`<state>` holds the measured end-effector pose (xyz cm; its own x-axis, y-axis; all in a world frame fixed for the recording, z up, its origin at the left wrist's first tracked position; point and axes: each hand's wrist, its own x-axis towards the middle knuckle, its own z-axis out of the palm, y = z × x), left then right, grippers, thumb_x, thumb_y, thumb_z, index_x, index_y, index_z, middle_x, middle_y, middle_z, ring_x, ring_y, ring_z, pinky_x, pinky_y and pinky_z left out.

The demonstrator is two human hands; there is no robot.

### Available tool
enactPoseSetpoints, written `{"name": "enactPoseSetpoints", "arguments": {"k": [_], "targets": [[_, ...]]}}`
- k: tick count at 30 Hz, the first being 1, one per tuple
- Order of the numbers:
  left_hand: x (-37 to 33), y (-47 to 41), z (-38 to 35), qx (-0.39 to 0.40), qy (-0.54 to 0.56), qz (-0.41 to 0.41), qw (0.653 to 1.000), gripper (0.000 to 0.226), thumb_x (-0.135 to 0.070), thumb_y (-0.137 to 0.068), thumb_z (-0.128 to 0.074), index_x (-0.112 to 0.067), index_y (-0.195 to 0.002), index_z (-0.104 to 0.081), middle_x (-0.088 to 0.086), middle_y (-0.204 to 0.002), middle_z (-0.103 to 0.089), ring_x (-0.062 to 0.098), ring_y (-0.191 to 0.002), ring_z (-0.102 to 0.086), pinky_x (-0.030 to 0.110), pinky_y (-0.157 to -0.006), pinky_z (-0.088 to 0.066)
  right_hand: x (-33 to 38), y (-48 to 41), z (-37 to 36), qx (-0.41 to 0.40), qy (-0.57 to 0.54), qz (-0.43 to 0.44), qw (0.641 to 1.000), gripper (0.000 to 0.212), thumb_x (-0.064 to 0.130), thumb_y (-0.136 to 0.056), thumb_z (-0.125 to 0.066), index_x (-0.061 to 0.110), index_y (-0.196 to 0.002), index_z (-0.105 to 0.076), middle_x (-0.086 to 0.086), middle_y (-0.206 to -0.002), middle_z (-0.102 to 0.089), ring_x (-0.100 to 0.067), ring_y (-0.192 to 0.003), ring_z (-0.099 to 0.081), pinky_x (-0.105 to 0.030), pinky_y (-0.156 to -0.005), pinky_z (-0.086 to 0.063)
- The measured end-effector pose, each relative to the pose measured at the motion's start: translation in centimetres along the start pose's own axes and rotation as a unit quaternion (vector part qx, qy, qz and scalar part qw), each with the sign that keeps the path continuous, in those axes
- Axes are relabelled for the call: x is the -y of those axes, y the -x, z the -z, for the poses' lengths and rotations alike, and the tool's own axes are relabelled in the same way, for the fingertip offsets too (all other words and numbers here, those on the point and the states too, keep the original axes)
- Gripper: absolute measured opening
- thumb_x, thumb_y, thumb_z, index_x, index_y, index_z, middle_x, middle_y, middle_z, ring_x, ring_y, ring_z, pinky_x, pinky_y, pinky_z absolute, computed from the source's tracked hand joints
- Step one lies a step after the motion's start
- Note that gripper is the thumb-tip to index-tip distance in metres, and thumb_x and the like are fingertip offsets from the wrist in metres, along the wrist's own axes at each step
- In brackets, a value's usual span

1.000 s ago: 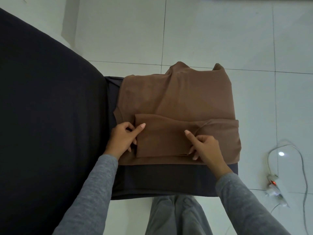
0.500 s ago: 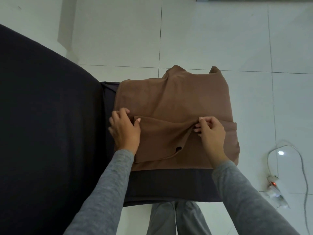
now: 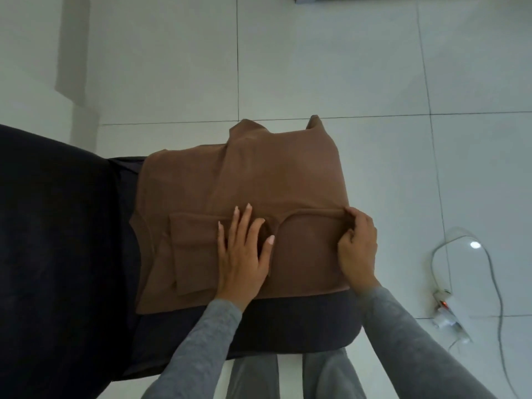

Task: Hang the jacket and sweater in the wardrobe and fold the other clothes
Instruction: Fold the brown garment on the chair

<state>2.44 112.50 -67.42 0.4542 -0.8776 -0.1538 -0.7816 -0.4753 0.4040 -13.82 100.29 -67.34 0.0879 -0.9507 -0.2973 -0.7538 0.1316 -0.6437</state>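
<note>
A brown long-sleeved top (image 3: 276, 180) lies flat on a black-covered surface (image 3: 288, 323), its collar pointing away from me. Both sleeves are folded across its lower half. My left hand (image 3: 241, 254) lies flat, fingers spread, on the folded sleeves near the middle. My right hand (image 3: 357, 246) pinches the folded sleeve edge at the top's right side.
A large black-covered bed or sofa (image 3: 57, 254) fills the left. White tiled floor (image 3: 316, 67) lies beyond and to the right. A white cable and a power strip with a red light (image 3: 444, 308) lie on the floor at the right. My grey-trousered legs (image 3: 288, 375) are below.
My left hand moved from the left edge to the middle and now presses flat. My right hand moved right along the sleeve edge. The lifted sleeve now lies flat.
</note>
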Motion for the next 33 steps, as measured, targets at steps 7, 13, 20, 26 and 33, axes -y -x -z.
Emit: {"name": "enactPoseSetpoints", "arguments": {"k": [7, 13, 20, 26, 33], "targets": [[-0.7, 0.0, -1.0, -0.033, -0.021, 0.035, 0.999, 0.046, -0.052, -0.097, -0.022, -0.023, -0.128, -0.040, 0.003, -0.154, -0.025, 0.016, -0.144, -0.012, 0.047, -0.117, 0.003, -2.5, -4.6, 2.6, 0.166, 0.117, -0.051, 0.978, 0.035, -0.004, -0.081, -0.038, 0.014, -0.107, -0.055, -0.004, -0.106, -0.057, -0.029, -0.101, -0.052, -0.041, -0.084, -0.043], [-1.0, -0.1, -1.7, -0.066, -0.042, 0.053, 0.996, 0.042, -0.041, -0.095, -0.033, -0.017, -0.127, -0.046, 0.007, -0.153, -0.028, 0.018, -0.144, -0.015, 0.053, -0.116, -0.002, -2.8, -7.0, 3.6, 0.057, 0.022, -0.058, 0.996, 0.014, 0.003, -0.091, -0.039, 0.011, -0.092, -0.050, -0.006, -0.100, -0.053, -0.019, -0.086, -0.048, -0.028, -0.074, -0.034], [-1.9, 0.8, -2.3, -0.115, -0.047, 0.209, 0.970, 0.057, -0.045, -0.095, -0.026, -0.018, -0.144, -0.035, 0.008, -0.156, -0.020, 0.022, -0.146, -0.006, 0.058, -0.112, 0.003, -3.6, -2.0, 2.3, 0.098, -0.050, 0.088, 0.990, 0.047, 0.031, -0.095, -0.039, 0.013, -0.138, -0.042, -0.005, -0.147, -0.036, -0.016, -0.136, -0.031, -0.017, -0.110, -0.018], [-2.2, 1.2, -2.9, -0.099, -0.047, 0.289, 0.951, 0.064, -0.051, -0.094, -0.018, -0.020, -0.150, -0.019, 0.006, -0.158, -0.010, 0.021, -0.146, 0.003, 0.060, -0.111, 0.006, -5.4, 3.0, 0.7, 0.172, -0.024, 0.060, 0.983, 0.063, 0.058, -0.094, -0.022, 0.034, -0.149, 0.000, 0.007, -0.160, 0.004, -0.009, -0.146, 0.005, -0.028, -0.117, 0.000], [-3.7, 0.8, -1.3, -0.053, -0.072, 0.164, 0.982, 0.061, -0.051, -0.098, -0.015, -0.018, -0.150, -0.015, 0.007, -0.158, -0.005, 0.021, -0.146, 0.004, 0.053, -0.113, 0.013, -3.7, -0.8, 2.3, 0.224, 0.032, 0.055, 0.972, 0.064, 0.053, -0.097, -0.023, 0.028, -0.150, 0.002, 0.007, -0.160, 0.000, -0.010, -0.146, -0.006, -0.031, -0.118, -0.013]]}}
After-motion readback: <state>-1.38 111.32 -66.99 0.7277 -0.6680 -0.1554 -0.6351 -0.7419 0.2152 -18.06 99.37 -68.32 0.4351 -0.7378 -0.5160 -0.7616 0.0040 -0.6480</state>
